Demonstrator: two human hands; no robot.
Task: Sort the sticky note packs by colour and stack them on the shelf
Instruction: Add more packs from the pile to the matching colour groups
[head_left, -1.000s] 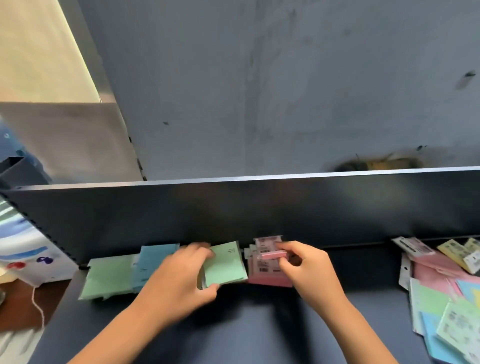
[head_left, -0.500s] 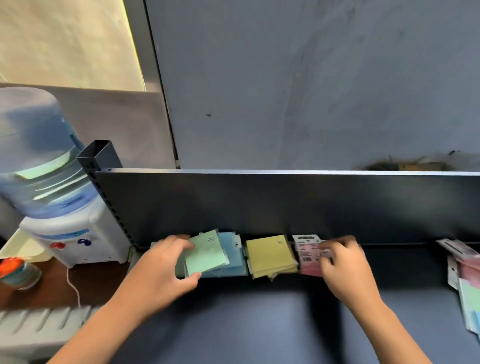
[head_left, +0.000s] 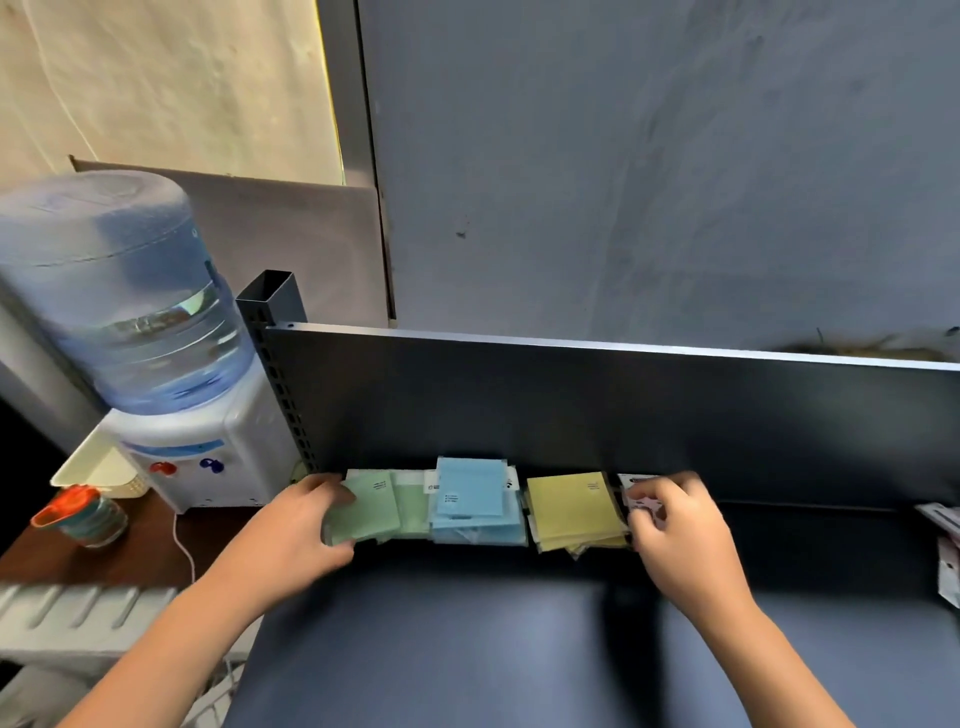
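While four piles sit in a row against the shelf (head_left: 467, 649) back, the left hand (head_left: 296, 525) grips the green pack (head_left: 366, 512) beside the blue pile (head_left: 470, 499); past the yellow pile (head_left: 571, 506), the right hand (head_left: 675, 525) pinches the pink pack (head_left: 641, 501) with curled fingers (head_left: 657, 488).

Shelf (head_left: 467, 649): dark painted metal, smooth, matt with a soft sheen toward its front edge. Back panel (head_left: 623, 405) same finish; its top edge catches a bright line of light. Slotted upright post (head_left: 272, 332): painted metal, hollow square section.

Green packs (head_left: 379, 512), blue packs (head_left: 475, 501), yellow packs (head_left: 574, 509): paper in clear glossy film wrap, printed paper labels showing. Pink packs (head_left: 641, 501) mostly covered; finish unclear.

Water bottle (head_left: 119, 291): translucent blue plastic, glossy, ribbed. Dispenser body (head_left: 208, 457): white smooth plastic. Side table (head_left: 104, 561): brown wood-look, semi-gloss. Wall (head_left: 649, 156): grey, matt, streaked.
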